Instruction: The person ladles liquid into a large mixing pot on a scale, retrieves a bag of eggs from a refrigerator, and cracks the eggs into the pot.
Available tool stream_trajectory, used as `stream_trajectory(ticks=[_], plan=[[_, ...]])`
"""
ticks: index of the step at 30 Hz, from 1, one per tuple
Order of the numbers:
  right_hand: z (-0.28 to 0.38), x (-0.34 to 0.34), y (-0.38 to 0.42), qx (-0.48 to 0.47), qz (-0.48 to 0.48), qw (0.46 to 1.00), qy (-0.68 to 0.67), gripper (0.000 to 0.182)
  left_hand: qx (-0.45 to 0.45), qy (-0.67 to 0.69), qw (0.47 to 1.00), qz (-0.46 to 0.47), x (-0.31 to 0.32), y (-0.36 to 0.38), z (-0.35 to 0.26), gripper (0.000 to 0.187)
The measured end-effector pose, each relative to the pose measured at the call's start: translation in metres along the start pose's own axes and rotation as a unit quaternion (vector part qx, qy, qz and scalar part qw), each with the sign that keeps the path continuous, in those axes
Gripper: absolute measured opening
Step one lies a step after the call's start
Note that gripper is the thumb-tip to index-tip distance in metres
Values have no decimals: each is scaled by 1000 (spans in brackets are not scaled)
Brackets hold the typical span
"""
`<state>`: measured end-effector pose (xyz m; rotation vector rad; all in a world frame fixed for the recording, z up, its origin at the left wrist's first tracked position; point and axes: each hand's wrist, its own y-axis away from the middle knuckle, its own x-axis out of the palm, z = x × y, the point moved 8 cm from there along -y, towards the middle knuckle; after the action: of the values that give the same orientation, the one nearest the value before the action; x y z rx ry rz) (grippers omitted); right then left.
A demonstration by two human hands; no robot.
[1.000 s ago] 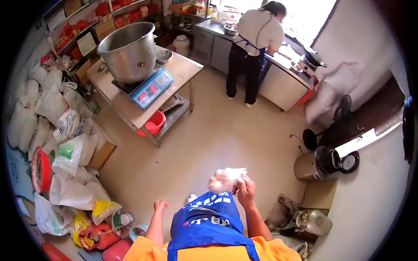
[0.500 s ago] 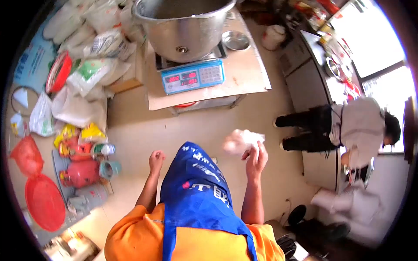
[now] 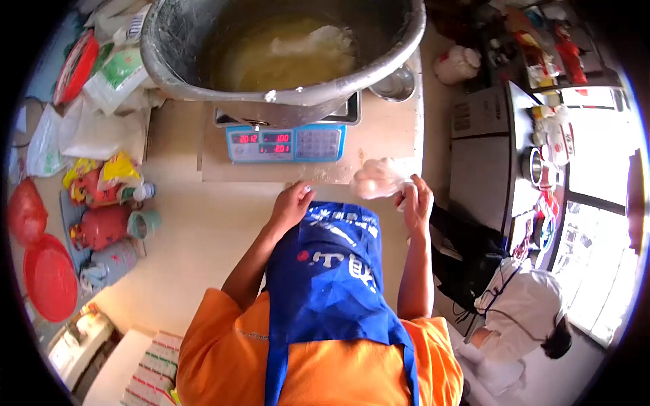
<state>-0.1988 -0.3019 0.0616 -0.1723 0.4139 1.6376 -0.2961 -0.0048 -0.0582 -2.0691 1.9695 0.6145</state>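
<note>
A: What sets this view apart from the one half a second ago?

B: The large, round, grey metal pot [image 3: 318, 96] now spans the upper middle of the frame, and we look down upon its cloudy yellowish liquid [image 3: 271, 64] and a soft whitish lump [image 3: 315, 39]. Earlier we saw only a strip of its inside.

A: And the hands?

B: The bare left grip [image 3: 291, 205] has risen from beside the blue, white-lettered fabric apron [image 3: 328, 271] to the front edge of the flat, pale brown tabletop [image 3: 379, 139], near the centre. It is narrow, fingers bent toward the thumb; we cannot tell whether it holds anything. The bare right grip [image 3: 416, 201], right of centre, pinches the gathered neck of a thin, whitish see-through plastic bag [image 3: 377, 178].

A: Where exactly is the bag?

B: Right of centre, overlapping the tabletop's front right corner, where earlier it appeared over the floor [image 3: 196, 223]. Pale, rounded contents show through the plastic. We cannot tell whether it touches the edge.

A: What do we conclude?

B: We judge that the work has reached the tabletop, with both hands near the blue, flat-fronted scale [image 3: 286, 143], its red digits lit beneath the pot. A co-worker in a pale top [image 3: 518, 298], lower right, stands apart.
</note>
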Motion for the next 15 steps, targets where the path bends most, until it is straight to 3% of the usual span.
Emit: stream_trajectory(ticks=[2,5,6,15], plan=[[6,3,-25,-14,28,999,-9,28,-15,-6,1000,1,18,-20,-1,39],[9,8,-64,-35,88,995,9,29,83,-145,983,-73,29,-42,-25,49],[6,10,-74,-42,112,993,17,29,25,-148,988,-36,41,-47,-18,58],[-25,13,-156,-56,214,974,-43,30,-41,-233,947,-218,79,-58,-29,61]])
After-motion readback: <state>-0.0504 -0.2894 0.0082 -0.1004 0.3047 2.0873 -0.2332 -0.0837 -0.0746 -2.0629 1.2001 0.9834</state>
